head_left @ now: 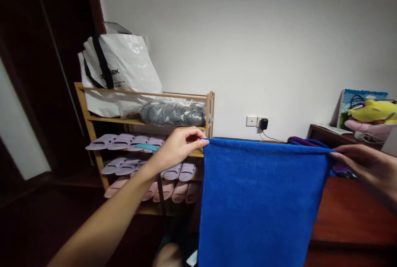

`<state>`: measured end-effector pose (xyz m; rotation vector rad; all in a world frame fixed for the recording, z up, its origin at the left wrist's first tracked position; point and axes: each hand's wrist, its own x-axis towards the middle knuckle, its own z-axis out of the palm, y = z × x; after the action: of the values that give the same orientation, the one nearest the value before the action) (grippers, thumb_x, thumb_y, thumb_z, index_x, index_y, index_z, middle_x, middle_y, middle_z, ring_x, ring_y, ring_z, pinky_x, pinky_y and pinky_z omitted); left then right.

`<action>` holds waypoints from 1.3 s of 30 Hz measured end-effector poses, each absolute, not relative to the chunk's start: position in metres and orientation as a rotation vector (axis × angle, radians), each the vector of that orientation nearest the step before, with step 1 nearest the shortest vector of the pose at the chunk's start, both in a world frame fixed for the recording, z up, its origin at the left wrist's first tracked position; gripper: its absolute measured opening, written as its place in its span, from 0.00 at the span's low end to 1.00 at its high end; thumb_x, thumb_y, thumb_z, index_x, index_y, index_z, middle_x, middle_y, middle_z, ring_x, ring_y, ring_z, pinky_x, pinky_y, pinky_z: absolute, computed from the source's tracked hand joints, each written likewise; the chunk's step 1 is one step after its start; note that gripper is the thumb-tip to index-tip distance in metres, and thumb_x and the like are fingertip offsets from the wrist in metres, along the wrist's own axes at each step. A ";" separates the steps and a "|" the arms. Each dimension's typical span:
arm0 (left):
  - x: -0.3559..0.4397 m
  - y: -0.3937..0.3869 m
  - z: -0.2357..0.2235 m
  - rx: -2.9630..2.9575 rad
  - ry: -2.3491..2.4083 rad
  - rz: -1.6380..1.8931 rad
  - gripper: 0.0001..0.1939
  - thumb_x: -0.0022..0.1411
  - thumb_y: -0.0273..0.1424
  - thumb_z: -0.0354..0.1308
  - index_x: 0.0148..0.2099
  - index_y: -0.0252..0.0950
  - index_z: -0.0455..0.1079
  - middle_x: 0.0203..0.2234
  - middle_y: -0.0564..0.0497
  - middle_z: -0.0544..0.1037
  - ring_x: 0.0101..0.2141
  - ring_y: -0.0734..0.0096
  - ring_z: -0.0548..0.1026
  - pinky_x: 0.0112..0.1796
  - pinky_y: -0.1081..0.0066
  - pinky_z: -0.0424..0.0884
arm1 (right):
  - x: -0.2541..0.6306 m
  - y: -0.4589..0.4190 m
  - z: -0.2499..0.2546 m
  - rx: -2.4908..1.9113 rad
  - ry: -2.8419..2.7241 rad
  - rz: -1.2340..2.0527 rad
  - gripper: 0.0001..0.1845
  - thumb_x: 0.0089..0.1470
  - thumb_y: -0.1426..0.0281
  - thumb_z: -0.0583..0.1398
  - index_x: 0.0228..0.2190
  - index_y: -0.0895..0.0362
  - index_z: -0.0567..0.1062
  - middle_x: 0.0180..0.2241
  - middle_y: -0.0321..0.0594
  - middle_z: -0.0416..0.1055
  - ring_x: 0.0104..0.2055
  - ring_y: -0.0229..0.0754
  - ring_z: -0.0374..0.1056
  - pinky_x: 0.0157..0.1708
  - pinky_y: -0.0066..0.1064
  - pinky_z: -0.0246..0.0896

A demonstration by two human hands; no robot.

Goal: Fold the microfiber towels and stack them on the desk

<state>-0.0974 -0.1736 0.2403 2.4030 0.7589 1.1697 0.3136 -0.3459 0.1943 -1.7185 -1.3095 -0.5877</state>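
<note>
A blue towel (260,205) hangs stretched out in front of me, its top edge pulled nearly straight. My left hand (182,145) pinches the upper left corner between thumb and fingers. At the upper right corner, my right hand (361,161) grips the cloth the same way. The towel's lower end runs out of the picture at the bottom. It covers part of the reddish wooden surface (353,209) behind it.
Left stands a wooden shoe rack (145,93) with lilac and pink slippers (172,171), a white bag (127,58) and plastic-wrapped grey items (169,111). A charger (263,124) is plugged into the wall. At right, a yellow plush toy (374,111) lies by a picture board (362,97).
</note>
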 end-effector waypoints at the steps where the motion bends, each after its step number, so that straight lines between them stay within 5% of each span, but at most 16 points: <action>1: -0.093 -0.165 0.233 2.424 0.765 1.179 0.12 0.57 0.39 0.57 0.30 0.35 0.71 0.25 0.53 0.74 0.29 0.69 0.70 0.31 0.74 0.66 | 0.311 -0.336 0.191 -1.715 -1.325 -0.491 0.31 0.38 0.39 0.58 0.32 0.50 0.77 0.30 0.35 0.74 0.28 0.38 0.69 0.27 0.26 0.62; 6: -0.068 -0.118 0.191 2.321 0.690 1.157 0.14 0.58 0.42 0.54 0.32 0.35 0.68 0.27 0.53 0.72 0.30 0.69 0.70 0.31 0.73 0.65 | 0.326 -0.279 0.161 -1.606 -1.281 -0.034 0.32 0.37 0.43 0.62 0.31 0.58 0.75 0.30 0.42 0.74 0.33 0.43 0.70 0.32 0.28 0.63; 14: -0.027 -0.053 0.141 2.020 0.695 1.162 0.15 0.57 0.44 0.54 0.33 0.36 0.62 0.18 0.58 0.66 0.21 0.74 0.66 0.24 0.76 0.61 | 0.350 -0.221 0.124 -1.725 -1.474 -0.381 0.28 0.46 0.42 0.53 0.30 0.54 0.73 0.28 0.41 0.70 0.29 0.41 0.65 0.29 0.31 0.58; 18: -0.012 -0.028 0.125 1.997 0.793 1.105 0.14 0.55 0.42 0.56 0.31 0.36 0.62 0.15 0.59 0.65 0.18 0.74 0.66 0.22 0.76 0.61 | 0.366 -0.192 0.106 -1.739 -1.502 -0.254 0.29 0.46 0.42 0.52 0.28 0.56 0.72 0.33 0.45 0.71 0.33 0.43 0.67 0.34 0.33 0.60; 22: -0.004 -0.012 0.092 1.997 0.900 1.018 0.11 0.51 0.38 0.58 0.27 0.36 0.63 0.13 0.60 0.65 0.16 0.75 0.65 0.20 0.76 0.59 | 0.373 -0.169 0.069 -1.774 -1.573 0.011 0.25 0.50 0.47 0.51 0.27 0.56 0.70 0.25 0.40 0.71 0.26 0.40 0.67 0.28 0.29 0.61; 28: 0.002 0.003 0.044 1.991 0.998 1.002 0.10 0.52 0.35 0.58 0.26 0.36 0.62 0.12 0.60 0.65 0.17 0.73 0.67 0.23 0.74 0.60 | 0.373 -0.144 0.025 -1.790 -1.600 0.154 0.22 0.48 0.51 0.51 0.29 0.56 0.72 0.28 0.40 0.73 0.29 0.42 0.68 0.29 0.30 0.61; 39: 0.025 0.048 0.024 2.040 1.226 1.001 0.10 0.63 0.34 0.56 0.32 0.33 0.67 0.20 0.57 0.68 0.24 0.73 0.70 0.28 0.73 0.66 | 0.378 -0.088 0.019 -1.882 -1.566 0.035 0.17 0.55 0.58 0.49 0.31 0.56 0.70 0.32 0.41 0.72 0.33 0.39 0.67 0.36 0.31 0.60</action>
<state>0.0247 0.0481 0.0241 2.0401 1.2260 1.0015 0.3782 -0.0878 0.0190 -1.8823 -1.5656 0.0346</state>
